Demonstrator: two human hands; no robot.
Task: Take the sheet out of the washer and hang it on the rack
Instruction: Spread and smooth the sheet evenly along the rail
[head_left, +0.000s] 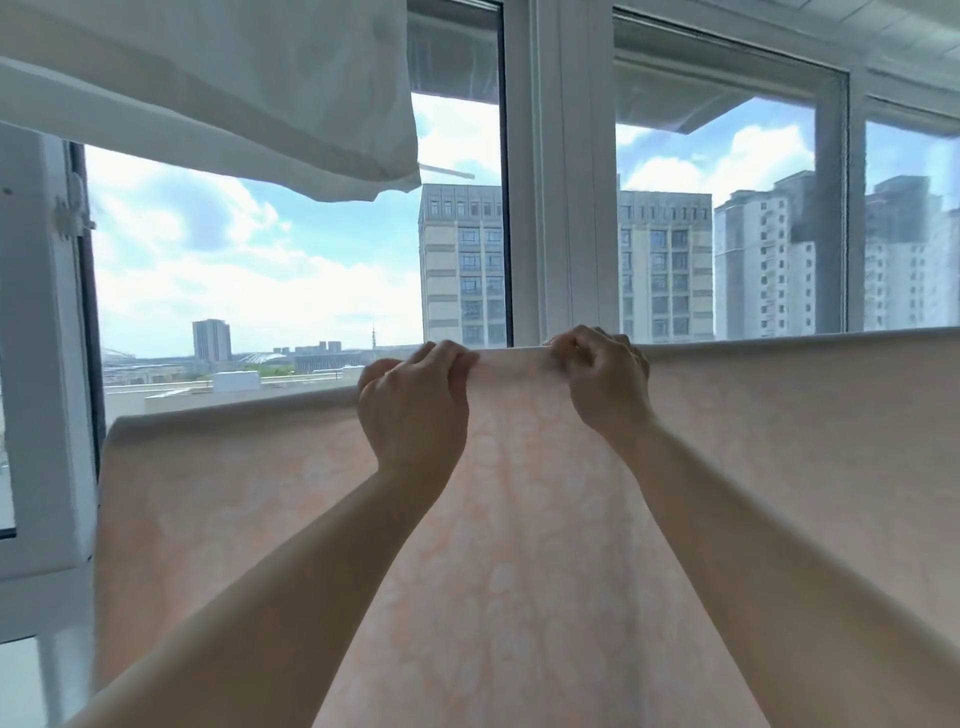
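A pale peach sheet (519, 519) with a faint white pattern hangs spread wide in front of me, its top fold running from lower left to upper right. The rack's bar is hidden under that fold. My left hand (415, 410) and my right hand (605, 379) are both raised and pinch the sheet's top edge close together near its middle, fingers curled over the fold. The washer is out of view.
A white cloth (234, 88) hangs overhead at the upper left. Right behind the sheet stand large windows with white frames (561, 182), one sash (41, 338) swung open at the left. Tall buildings and sky lie outside.
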